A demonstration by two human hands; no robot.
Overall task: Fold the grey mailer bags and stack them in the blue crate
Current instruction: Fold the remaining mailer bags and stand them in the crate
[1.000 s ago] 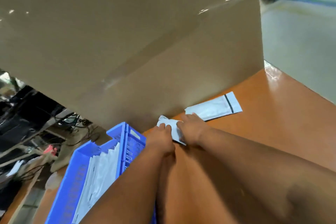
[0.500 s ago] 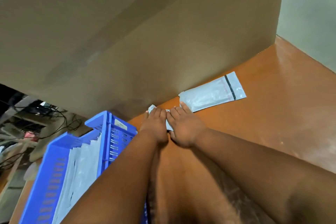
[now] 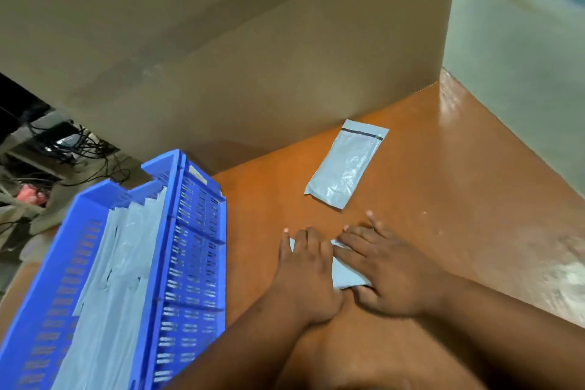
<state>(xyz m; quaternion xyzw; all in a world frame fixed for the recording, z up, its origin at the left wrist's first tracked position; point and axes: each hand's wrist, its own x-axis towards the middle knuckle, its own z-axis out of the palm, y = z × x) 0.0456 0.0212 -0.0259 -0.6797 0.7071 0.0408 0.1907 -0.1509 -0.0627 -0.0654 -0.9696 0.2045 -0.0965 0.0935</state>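
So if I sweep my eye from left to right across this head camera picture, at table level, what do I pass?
Blue crate holding folded grey bags → left hand → mailer bag being pressed flat → right hand → bare orange table. The unfolded mailer lies farther back.

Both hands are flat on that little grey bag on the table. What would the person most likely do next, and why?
Probably pick the folded mailer bag up and drop it into the blue crate. Left hand and right hand press it flat, so the fold looks done, and the crate beside the left hand already holds other grey bags. The unfolded bag would likely come after.
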